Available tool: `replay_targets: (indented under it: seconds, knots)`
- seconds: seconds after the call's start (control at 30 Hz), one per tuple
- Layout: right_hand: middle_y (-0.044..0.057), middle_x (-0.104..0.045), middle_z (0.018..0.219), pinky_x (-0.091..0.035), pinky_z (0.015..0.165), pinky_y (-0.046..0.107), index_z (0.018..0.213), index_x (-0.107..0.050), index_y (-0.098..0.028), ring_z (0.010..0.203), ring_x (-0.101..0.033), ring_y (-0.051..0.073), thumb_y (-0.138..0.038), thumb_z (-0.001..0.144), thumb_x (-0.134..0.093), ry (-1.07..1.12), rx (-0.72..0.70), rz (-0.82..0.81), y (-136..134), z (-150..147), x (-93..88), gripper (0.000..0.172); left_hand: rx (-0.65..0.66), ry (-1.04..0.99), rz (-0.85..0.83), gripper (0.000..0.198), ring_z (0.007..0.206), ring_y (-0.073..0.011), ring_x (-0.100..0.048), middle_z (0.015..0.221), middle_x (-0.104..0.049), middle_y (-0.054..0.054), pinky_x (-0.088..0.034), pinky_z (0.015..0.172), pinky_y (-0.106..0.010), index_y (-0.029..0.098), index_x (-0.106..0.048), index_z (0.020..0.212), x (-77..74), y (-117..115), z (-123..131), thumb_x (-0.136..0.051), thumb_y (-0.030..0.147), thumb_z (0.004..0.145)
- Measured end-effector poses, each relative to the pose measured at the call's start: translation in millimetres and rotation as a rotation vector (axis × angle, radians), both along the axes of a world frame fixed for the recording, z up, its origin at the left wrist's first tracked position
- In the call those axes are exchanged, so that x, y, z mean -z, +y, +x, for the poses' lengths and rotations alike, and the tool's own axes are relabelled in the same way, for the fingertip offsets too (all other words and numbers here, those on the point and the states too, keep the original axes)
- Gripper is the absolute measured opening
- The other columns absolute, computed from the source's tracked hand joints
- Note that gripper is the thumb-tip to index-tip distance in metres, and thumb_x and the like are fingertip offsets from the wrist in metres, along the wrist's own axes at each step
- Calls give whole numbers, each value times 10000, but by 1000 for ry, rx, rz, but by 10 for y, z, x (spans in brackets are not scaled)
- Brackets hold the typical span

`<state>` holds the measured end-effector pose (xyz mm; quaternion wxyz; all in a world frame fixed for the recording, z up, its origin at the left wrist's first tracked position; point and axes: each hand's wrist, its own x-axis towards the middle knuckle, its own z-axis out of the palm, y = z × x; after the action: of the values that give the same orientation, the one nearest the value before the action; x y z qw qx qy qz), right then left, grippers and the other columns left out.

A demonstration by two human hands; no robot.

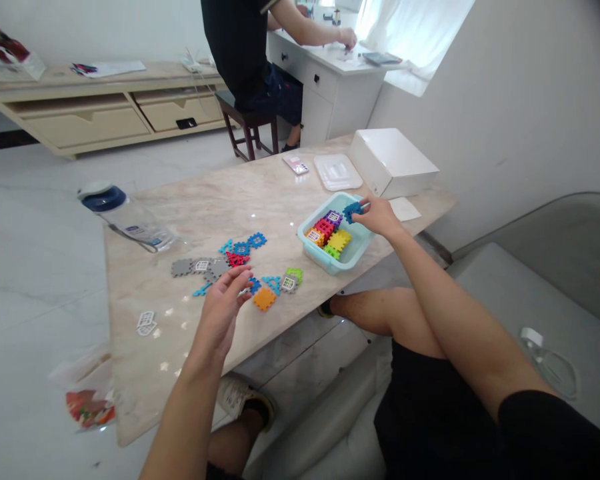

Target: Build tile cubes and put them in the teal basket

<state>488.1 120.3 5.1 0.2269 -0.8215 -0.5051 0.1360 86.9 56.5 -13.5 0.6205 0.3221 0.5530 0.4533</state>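
Observation:
My right hand (379, 217) pinches a dark blue interlocking tile (352, 213) over the right side of a light teal plastic box (336, 267). Inside that box are purple, red, orange, green and yellow tiles (339, 240). My left hand (226, 301) hovers above the table with its fingers loosely curled and apart, nothing visible in them. Around it lie grey tiles (183, 268), a red piece (235, 259), blue tiles (257, 240), light blue triangle frames (271, 285), an orange tile (264, 299) and a grey tile with a white window insert (289, 284).
A clear bottle (130, 217) lies at the table's left. White window inserts (146, 323) sit near the front left. Behind the box are its lid (337, 172), a phone (295, 165) and a white carton (394, 161). Another person (245, 53) sits at a white desk (325, 73).

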Motion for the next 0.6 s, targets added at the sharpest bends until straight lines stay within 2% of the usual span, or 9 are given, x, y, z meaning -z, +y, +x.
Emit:
replay_targets:
  seconds: [0.1, 0.23, 0.43, 0.6]
  knots:
    - [151, -810, 1169, -582, 928, 408, 1276, -729, -152, 1097, -754, 328, -272, 864, -834, -231, 2, 1, 11, -38, 0, 442, 2, 1, -6, 630, 859, -143, -657, 1052, -757, -61, -512, 702, -226, 185, -804, 1046, -5, -2, 6, -1031, 516, 560]
    - [213, -776, 1231, -556, 964, 417, 1271, -717, -135, 1176, -724, 363, -278, 909, -810, -418, -34, -67, 38, -125, -1, 400, 7, -5, -8, 611, 822, -136, -651, 1024, -762, -60, -506, 696, -229, 182, -804, 1048, -3, -14, 7, -1017, 503, 574]
    - [234, -762, 1295, -534, 971, 388, 1306, -704, -125, 1184, -724, 349, -199, 962, -741, -465, -78, -219, 105, -252, 113, 354, 7, 2, 22, 574, 812, -139, -657, 1035, -763, -65, -512, 696, -237, 181, -807, 1055, 20, -51, -34, -992, 502, 617]
    - [282, -740, 1333, -530, 1000, 394, 1315, -721, -54, 1221, -722, 359, -130, 971, -690, -456, -83, -244, 229, -288, 195, 354, -6, 5, 13, 569, 819, -141, -652, 1035, -765, -67, -508, 690, -233, 176, -816, 1043, 23, -57, -85, -993, 506, 615]
